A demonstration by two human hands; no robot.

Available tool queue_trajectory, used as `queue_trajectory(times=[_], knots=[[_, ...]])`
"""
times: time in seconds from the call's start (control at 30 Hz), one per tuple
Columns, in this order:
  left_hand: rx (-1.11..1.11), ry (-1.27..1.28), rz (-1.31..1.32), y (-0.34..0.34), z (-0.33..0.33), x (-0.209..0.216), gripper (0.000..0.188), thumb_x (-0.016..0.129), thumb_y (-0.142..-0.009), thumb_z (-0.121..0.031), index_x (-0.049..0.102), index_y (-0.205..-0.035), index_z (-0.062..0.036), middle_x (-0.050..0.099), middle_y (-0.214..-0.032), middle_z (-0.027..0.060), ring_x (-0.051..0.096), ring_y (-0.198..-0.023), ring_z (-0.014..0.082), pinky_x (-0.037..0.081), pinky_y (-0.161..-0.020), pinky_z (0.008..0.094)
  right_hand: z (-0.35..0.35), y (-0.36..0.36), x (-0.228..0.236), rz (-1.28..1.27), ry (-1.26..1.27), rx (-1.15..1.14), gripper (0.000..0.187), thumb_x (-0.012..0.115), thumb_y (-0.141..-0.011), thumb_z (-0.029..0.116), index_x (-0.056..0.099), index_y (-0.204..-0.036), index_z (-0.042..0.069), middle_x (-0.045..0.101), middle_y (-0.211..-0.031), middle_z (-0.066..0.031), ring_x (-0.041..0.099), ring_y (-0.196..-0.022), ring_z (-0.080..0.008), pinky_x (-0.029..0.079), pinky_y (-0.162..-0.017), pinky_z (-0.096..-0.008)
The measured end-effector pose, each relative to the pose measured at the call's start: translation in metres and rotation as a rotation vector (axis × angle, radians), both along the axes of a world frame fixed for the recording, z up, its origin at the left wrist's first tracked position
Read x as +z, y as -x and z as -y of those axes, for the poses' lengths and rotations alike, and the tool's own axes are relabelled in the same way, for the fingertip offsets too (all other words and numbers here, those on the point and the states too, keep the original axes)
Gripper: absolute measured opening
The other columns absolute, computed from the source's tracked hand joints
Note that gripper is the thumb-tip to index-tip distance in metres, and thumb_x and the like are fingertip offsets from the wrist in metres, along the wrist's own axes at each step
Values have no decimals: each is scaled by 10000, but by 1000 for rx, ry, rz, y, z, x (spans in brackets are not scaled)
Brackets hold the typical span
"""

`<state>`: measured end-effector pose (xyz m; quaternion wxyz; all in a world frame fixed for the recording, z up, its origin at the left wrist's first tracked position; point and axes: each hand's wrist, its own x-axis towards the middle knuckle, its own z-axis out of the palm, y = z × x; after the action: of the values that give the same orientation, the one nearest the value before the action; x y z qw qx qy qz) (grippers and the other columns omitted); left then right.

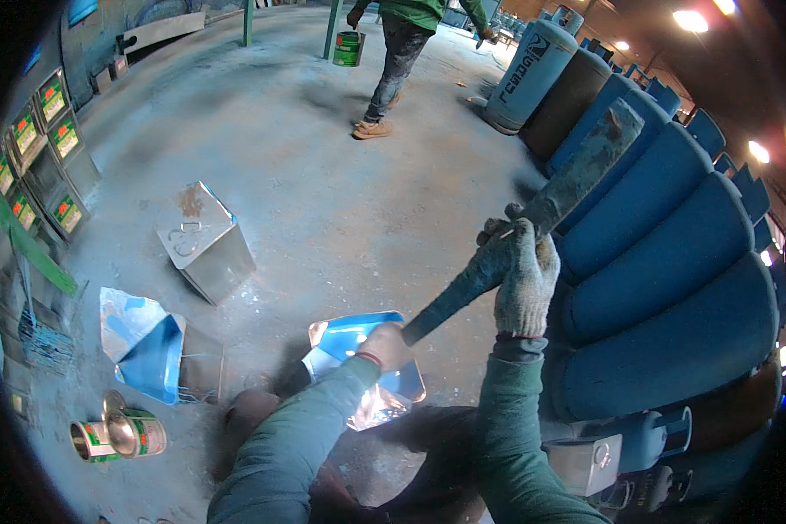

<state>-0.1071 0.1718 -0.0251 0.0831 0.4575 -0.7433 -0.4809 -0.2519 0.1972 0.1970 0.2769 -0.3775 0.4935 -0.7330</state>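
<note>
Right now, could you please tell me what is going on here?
The left grip holds the lower end of a long, blue-grey bar, and the gloved right grip holds it farther up. Near the left grip is an opened metal tin, blue inside. Blue cylinders stand at the right; ahead, another person carries a green can.

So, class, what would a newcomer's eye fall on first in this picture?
Probably the long, crusted bar, slanting from the left hand at lower centre up past the gloved right hand toward the upper right. Next, the row of big blue cylinders filling the right side. Then the open tin with a bright blue inside, at lower centre.
</note>
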Motion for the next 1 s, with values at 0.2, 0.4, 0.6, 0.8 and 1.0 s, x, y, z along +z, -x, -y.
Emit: queue_trajectory(times=[0.2, 0.4, 0.6, 0.8, 1.0], knots=[[164, 89, -148, 5, 19, 27, 363, 761, -810, -284, 725, -1114, -90, 749, -987, 204, 742, -973, 331, 566, -854, 419, -26, -25, 19, -142, 193, 27, 349, 547, -1062, 184, 612, -1298, -65, 737, -1043, -185, 722, -914, -235, 584, -772, -342], [269, 95, -476, 31, 4, 11, 291, 761, -845, -249, 707, -1071, -74, 746, -969, 201, 738, -963, 359, 571, -823, 416, -37, -40, 21, -255, 235, 124, 334, 546, -1042, 124, 613, -1312, -60, 741, -1083, -192, 726, -933, -222, 587, -775, -323], [47, -16, -181, 25, -21, 0, 419, 750, -854, -328, 696, -1166, -53, 742, -999, 224, 717, -1029, 395, 567, -899, 450, -9, -14, 15, -221, 117, -61, 367, 602, -1023, 182, 619, -1308, -49, 733, -1073, -138, 606, -745, -98, 511, -647, -259], [6, 2, -8, -1, -8, 12, 375, 730, -839, -287, 724, -1108, -26, 736, -1046, 244, 702, -1068, 403, 561, -926, 452, 4, 0, 3, -159, 33, -48, 319, 615, -1048, 190, 672, -1253, -48, 736, -1088, -115, 642, -870, -119, 530, -772, -282], [203, 152, -175, 1, 22, 12, 277, 744, -842, -273, 729, -1056, -97, 742, -980, 218, 721, -1007, 389, 574, -862, 449, -23, -20, 13, -221, 189, 36, 297, 586, -1055, 158, 689, -1249, -43, 740, -1118, -113, 675, -987, -175, 541, -867, -334]])
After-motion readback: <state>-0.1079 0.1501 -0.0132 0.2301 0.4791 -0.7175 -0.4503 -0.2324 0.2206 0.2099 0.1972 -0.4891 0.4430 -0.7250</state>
